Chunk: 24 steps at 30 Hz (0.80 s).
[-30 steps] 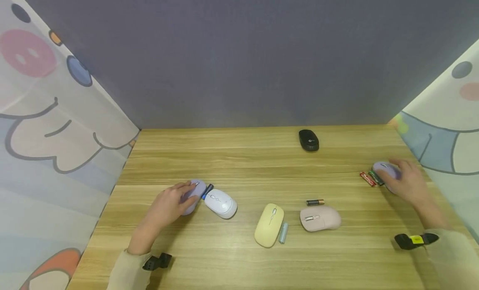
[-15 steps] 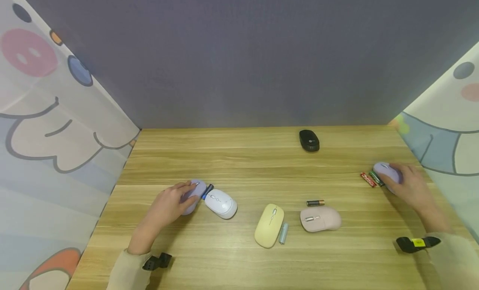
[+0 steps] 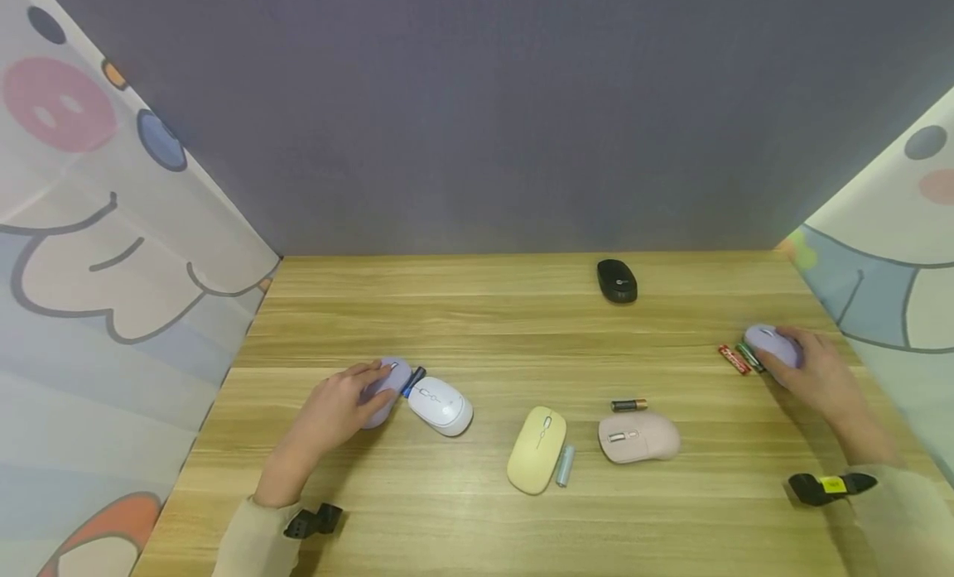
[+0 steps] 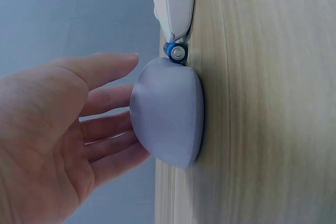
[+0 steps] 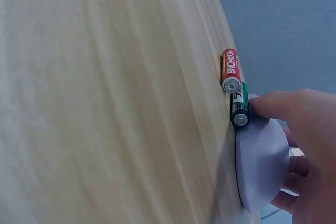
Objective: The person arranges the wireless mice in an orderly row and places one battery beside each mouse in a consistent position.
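Note:
On the left of the table, my left hand (image 3: 335, 407) hovers close over a lilac computer mouse (image 4: 167, 111), fingers nearly straight along its far side. The thumb stands beside it without curling round. A dark-and-blue battery (image 4: 177, 52) lies between that mouse and a white mouse (image 3: 440, 406). At the far right, my right hand (image 3: 820, 374) holds a second lilac mouse (image 5: 262, 158) on the table, thumb on its near side and fingers round the other, partly hidden. Against this mouse lies a green-and-black battery (image 5: 240, 106), with a red battery (image 5: 231, 71) alongside.
A yellow mouse (image 3: 537, 450) with a pale blue battery (image 3: 565, 466) lies front centre. Right of it are a pinkish mouse (image 3: 638, 437) and a black-and-copper battery (image 3: 628, 405). A black mouse (image 3: 617, 281) sits near the grey back panel (image 3: 477, 130); printed cloths hang at both sides.
My right hand has settled lower onto the right lilac mouse, its fingers coming down along the side. The left hand and the other things have stayed in place.

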Motion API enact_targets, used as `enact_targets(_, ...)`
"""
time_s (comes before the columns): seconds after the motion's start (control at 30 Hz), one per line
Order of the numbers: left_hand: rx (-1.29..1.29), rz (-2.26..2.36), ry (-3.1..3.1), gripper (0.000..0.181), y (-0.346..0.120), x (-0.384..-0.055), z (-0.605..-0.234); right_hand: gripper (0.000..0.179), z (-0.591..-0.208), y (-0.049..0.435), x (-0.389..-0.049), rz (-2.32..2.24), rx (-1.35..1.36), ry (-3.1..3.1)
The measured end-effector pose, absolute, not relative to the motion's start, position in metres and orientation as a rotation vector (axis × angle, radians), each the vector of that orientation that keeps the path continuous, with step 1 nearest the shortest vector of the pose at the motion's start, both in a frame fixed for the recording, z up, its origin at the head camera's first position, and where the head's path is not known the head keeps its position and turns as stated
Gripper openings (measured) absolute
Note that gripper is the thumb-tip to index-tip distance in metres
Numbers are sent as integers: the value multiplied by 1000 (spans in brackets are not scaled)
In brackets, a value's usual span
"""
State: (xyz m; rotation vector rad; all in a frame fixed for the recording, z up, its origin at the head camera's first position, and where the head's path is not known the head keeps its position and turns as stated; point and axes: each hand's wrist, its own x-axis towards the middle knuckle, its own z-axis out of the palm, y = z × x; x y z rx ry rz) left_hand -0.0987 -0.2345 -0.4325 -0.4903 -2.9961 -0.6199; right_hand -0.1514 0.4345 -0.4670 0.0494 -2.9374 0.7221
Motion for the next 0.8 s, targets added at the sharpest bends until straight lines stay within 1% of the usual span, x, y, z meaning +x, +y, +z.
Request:
enact_targets(0.5,-488,-637,-2992,38,-234,-99,-434,53,-466,433,-149,674,53,-2870)
enact_targets(0.8,-476,-625,-2999,38,-235,-99,-434,57,-453,425,-155,634,13,-2867)
